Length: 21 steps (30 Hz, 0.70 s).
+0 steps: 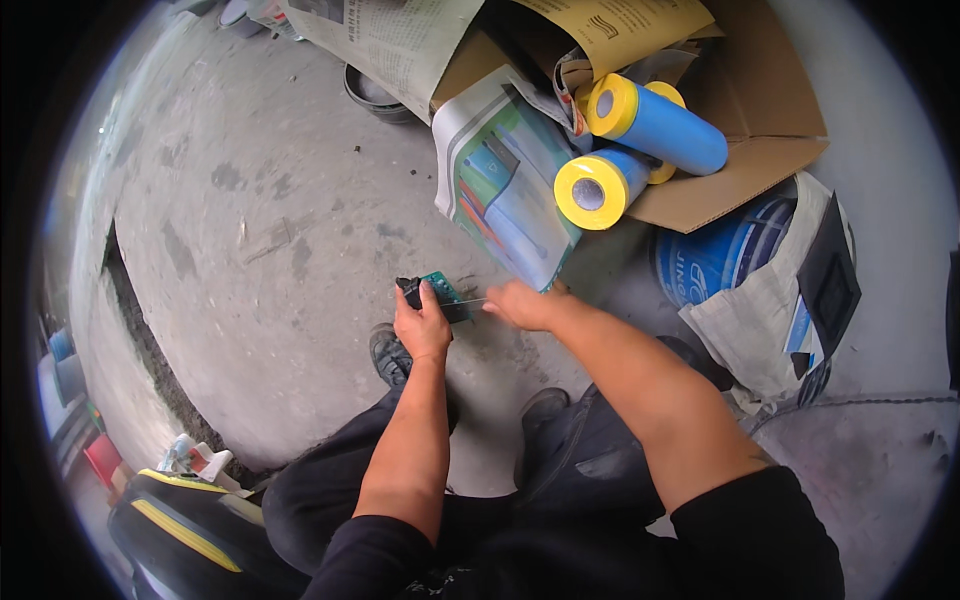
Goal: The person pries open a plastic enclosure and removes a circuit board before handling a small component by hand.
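Note:
My left hand [424, 322] is closed round a small green circuit board [437, 284] with black parts on it, held above the concrete floor between my feet. My thumb lies across its face. From the right, my right hand [522, 303] grips what looks like a screwdriver, its thin metal shaft [472, 302] pointing left. The shaft reaches the board's right side; whether the tip touches a screw is too small to tell. My fingers hide most of the handle.
Ahead to the right, an open cardboard box [770, 110] holds papers and blue rolls [672, 128] with yellow ends. A blue bucket [690, 250] stands below it, partly under pale cloth. A dark bowl [378, 92] is at the back. At lower left lies a black-and-yellow bag [185, 530].

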Each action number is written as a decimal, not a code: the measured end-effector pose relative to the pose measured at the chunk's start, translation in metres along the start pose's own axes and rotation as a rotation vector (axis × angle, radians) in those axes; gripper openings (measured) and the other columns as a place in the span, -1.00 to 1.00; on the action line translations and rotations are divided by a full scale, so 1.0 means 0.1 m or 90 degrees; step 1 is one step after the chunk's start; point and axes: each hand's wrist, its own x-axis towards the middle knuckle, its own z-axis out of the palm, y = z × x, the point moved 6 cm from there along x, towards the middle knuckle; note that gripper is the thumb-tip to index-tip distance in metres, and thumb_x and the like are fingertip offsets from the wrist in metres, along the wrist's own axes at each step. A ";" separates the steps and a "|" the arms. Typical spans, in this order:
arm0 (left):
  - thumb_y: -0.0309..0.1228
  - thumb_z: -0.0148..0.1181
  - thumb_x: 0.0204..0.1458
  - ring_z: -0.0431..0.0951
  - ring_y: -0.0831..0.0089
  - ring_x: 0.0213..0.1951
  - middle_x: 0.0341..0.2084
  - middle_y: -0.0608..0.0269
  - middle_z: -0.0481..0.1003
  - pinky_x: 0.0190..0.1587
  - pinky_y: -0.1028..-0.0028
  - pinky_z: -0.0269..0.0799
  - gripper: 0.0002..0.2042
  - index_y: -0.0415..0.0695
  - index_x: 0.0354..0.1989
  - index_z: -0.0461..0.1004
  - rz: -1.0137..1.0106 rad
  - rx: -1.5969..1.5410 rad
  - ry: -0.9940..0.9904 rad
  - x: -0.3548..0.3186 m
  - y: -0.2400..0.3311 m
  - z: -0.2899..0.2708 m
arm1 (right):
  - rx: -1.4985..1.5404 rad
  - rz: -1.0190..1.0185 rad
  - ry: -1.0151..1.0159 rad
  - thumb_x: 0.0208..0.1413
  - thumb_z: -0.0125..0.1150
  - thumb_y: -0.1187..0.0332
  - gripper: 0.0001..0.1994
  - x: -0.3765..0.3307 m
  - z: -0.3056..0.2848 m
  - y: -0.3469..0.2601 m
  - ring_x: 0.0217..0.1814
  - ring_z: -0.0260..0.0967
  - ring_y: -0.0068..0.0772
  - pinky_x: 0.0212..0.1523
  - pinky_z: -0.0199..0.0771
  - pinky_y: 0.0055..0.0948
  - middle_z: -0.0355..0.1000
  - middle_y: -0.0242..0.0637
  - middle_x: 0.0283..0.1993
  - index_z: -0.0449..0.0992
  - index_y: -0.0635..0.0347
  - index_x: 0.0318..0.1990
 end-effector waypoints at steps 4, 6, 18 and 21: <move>-0.05 0.12 0.13 0.58 -0.04 -0.19 -0.21 -0.27 0.53 -0.12 0.21 0.45 -0.42 -0.36 0.09 0.38 0.010 0.006 0.017 0.02 -0.03 -0.04 | 0.020 -0.065 0.036 0.17 0.08 0.03 -0.68 0.00 -0.07 0.06 -0.19 0.50 -0.04 -0.25 0.49 -0.07 0.51 -0.15 -0.29 0.55 0.10 -0.30; -0.05 0.11 0.14 0.56 -0.05 -0.14 -0.20 -0.30 0.53 -0.06 0.20 0.42 -0.42 -0.38 0.10 0.36 -0.007 -0.067 -0.034 -0.01 0.02 -0.12 | 0.028 -0.075 0.055 0.16 0.09 0.04 -0.68 -0.01 -0.12 0.05 -0.19 0.49 -0.02 -0.23 0.49 -0.07 0.51 -0.14 -0.31 0.56 0.10 -0.32; 0.02 -0.01 0.18 0.36 -0.14 0.14 0.08 -0.36 0.36 0.19 0.19 0.24 -0.30 -0.49 0.17 0.25 0.007 0.035 -0.010 -0.04 0.12 0.06 | -0.127 0.134 -0.150 0.12 0.04 0.40 -0.79 -0.23 -0.52 -0.83 -0.15 0.56 -0.38 -0.25 0.32 -0.22 0.57 -0.38 -0.18 0.61 0.07 -0.18; 0.04 -0.01 0.17 0.35 -0.15 0.15 0.08 -0.36 0.35 0.21 0.19 0.21 -0.29 -0.49 0.17 0.25 -0.002 0.028 0.005 -0.02 0.02 0.06 | -0.119 0.164 -0.179 0.13 0.06 0.40 -0.78 -0.15 -0.47 -0.91 -0.08 0.53 -0.42 -0.24 0.32 -0.24 0.56 -0.42 -0.10 0.62 0.01 -0.15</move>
